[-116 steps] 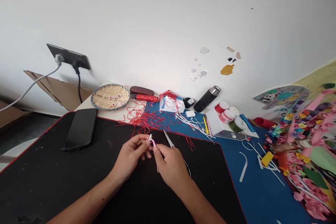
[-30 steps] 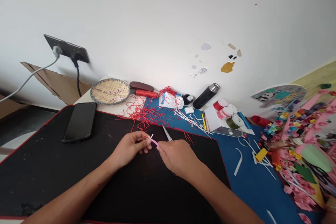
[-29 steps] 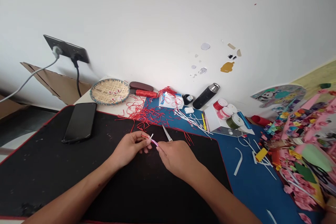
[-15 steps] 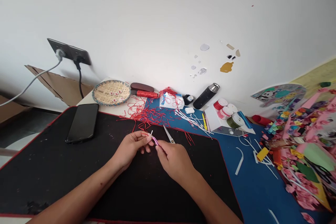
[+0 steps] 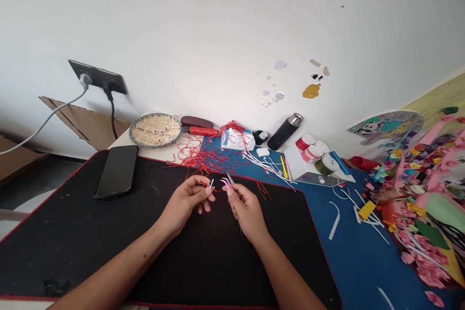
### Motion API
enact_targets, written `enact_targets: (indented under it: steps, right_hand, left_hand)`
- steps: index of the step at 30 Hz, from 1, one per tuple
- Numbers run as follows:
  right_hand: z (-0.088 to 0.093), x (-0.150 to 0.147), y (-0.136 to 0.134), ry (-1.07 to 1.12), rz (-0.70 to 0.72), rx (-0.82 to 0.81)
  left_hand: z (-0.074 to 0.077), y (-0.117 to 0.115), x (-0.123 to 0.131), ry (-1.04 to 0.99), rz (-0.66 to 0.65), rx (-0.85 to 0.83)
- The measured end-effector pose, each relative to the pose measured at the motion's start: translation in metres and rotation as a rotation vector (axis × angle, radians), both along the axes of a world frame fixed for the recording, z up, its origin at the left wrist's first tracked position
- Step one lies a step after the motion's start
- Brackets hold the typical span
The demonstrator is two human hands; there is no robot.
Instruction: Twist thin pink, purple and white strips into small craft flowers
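Note:
My left hand (image 5: 191, 198) pinches a small looped white cord (image 5: 211, 185) between thumb and index finger; a bit of red cord shows beside it. Facing it across a narrow gap, my right hand (image 5: 247, 208) grips purple curved tweezers (image 5: 227, 183), their bent tips pointing left toward the white loops and apart from them. Just behind the right fingers, the blades of a pair of scissors (image 5: 230, 177) stick out, the rest hidden by the hand. Both hands are over the black mat (image 5: 174, 261).
Cut red cords (image 5: 207, 160) are strewn behind the mat. A phone (image 5: 116, 172) lies at left, near a woven basket (image 5: 155, 131). White cords (image 5: 269, 167), a black flask (image 5: 286, 131) and thread spools (image 5: 316, 150) stand at back right. Paper flowers (image 5: 425, 252) crowd the right side.
My right hand has drawn the tweezers back to the right, away from the white cord, and turned so its fingers show. The left hand keeps its pinch, and the white loops now show.

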State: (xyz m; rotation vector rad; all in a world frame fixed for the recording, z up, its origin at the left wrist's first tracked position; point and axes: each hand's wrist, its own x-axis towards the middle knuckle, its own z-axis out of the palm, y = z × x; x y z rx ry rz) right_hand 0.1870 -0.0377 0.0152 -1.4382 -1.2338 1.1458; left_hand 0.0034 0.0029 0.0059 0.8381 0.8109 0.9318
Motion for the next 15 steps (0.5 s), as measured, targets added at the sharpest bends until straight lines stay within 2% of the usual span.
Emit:
enact_targets:
  steps: [5, 15]
  right_hand:
    - [-0.004, -0.007, 0.009, 0.181, 0.017, -0.056]
    - [-0.014, -0.019, 0.018, 0.347, 0.087, -0.097]
  left_hand:
    - [0.0, -0.002, 0.001, 0.002, -0.033, 0.046]
    - [-0.001, -0.003, 0.003, -0.015, -0.044, 0.032]
